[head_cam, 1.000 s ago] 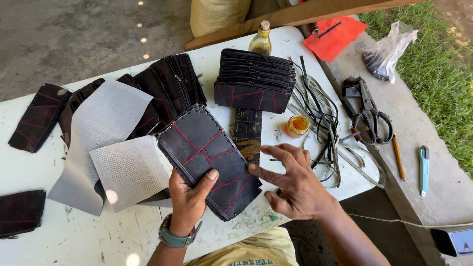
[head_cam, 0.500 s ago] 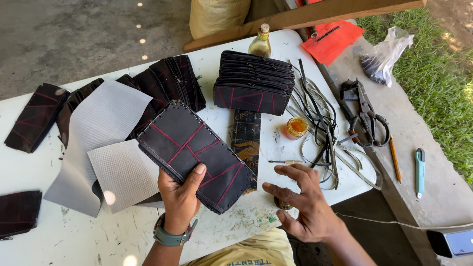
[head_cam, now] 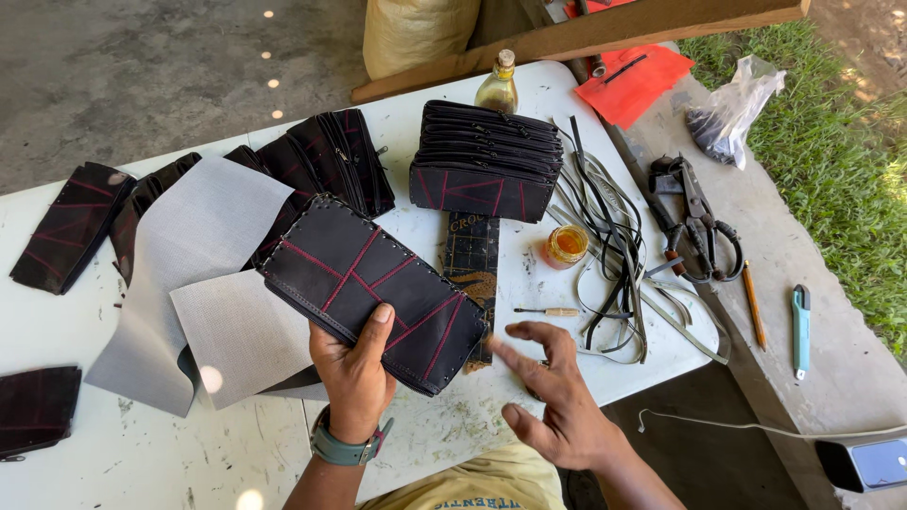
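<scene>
Black leather pouch (head_cam: 373, 293) with red stitching is gripped at its near edge by the left hand (head_cam: 354, 378), long axis slanting from upper left to lower right above the worktop (head_cam: 113, 453); right hand (head_cam: 557, 401) hovers just right of it, fingers (head_cam: 515, 359) spread and empty

dark pouch (head_cam: 36, 412) cut by left edge

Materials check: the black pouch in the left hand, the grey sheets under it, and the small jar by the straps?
Black pouch in the left hand: looks like leather or a synthetic lookalike, matte, with red stitching and punched edge holes. Grey sheets: a stiff woven or mesh-like fabric, judging by the fine grid texture. Small jar: clear glass or plastic, with amber contents showing through.
</scene>
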